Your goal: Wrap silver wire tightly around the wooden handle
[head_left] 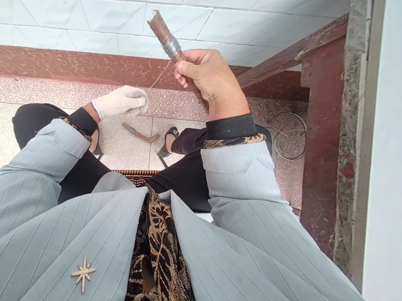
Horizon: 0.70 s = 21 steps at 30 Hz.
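Observation:
My right hand point(203, 70), bare, is closed around a brown wooden stick point(160, 27), raised and tilted with its frayed end up and to the left. Just above my fingers, a silvery wire coil point(171, 47) is wound tightly round the stick. From there a thin strand of wire point(160, 76) slants down to my left hand point(124, 102). That hand wears a white knit glove, and its fingers are pinched on the strand's end. Part of the stick below my right hand is hidden by the palm and wrist.
On the tiled floor between my feet lies a bent brown stick point(140, 133). A loop of cable point(290, 137) rests on the right beside a dark red wooden panel point(323, 136). Ahead stands a white tiled wall point(111, 17) with a reddish-brown skirting point(50, 64).

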Tool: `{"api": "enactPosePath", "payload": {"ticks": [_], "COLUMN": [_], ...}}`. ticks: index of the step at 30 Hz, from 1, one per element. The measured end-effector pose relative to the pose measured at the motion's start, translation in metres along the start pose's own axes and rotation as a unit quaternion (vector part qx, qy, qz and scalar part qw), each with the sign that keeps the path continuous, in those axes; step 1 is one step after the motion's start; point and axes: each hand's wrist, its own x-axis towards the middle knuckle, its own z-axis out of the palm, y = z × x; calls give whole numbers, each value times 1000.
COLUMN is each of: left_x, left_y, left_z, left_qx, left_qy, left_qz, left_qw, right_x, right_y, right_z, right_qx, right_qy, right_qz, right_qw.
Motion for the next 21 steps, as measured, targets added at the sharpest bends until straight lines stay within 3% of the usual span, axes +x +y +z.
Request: {"api": "enactPosePath", "payload": {"ticks": [3, 6, 8, 14, 21], "left_x": [-4, -8, -8, -6, -3], "left_y": [7, 12, 14, 14, 9], "left_z": [-2, -5, -7, -11, -16], "left_qx": [35, 61, 74, 130, 165], "left_qy": [-7, -9, 0, 66, 109], "left_qz": [4, -3, -15, -28, -23], "left_qw": [999, 998, 997, 989, 980], "right_x": [8, 14, 16, 16, 7], "right_y": [6, 12, 15, 18, 7], "right_z": [-1, 2, 7, 20, 23], "right_qx": [-175, -371, -428, -511, -403], "right_qy": [24, 10, -30, -206, -355], "right_qz": [17, 10, 14, 43, 39], "right_qw": [984, 929, 903, 833, 843]}}
